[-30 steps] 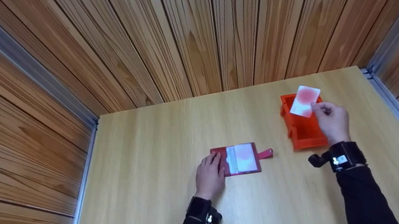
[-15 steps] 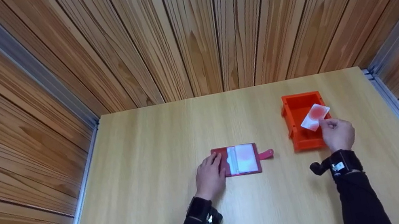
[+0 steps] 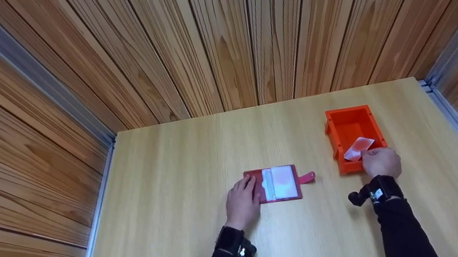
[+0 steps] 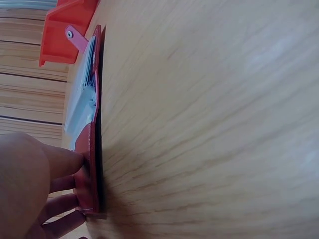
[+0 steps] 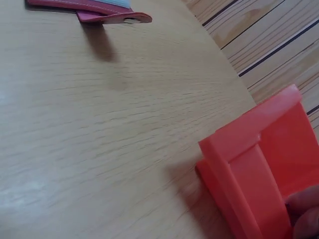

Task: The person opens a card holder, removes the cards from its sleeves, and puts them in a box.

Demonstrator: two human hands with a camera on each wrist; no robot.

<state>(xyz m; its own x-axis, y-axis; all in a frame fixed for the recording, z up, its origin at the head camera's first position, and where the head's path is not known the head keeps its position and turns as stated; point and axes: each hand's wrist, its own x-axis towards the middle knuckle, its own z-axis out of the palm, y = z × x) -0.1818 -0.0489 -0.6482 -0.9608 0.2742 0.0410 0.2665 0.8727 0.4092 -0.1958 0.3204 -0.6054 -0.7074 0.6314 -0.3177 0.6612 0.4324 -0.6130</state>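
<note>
A red card holder lies unfolded on the table, with clear sleeves on its right side and a strap with a snap. My left hand rests on its left cover; in the left wrist view the thumb and fingers press on the red cover. At the right, my right hand pinches a white card with a reddish patch, low inside the near part of the orange bin. Only fingertips show in the right wrist view, inside the bin's wall, and the card is hidden there.
The pink strap points from the holder toward the bin, lying on the wooden table. Plank-patterned walls stand behind and at both sides, with metal rails along the table's side edges.
My right hand has brought the card down and toward me, from above the bin's far part to low inside its near end. My left hand has stayed on the card holder.
</note>
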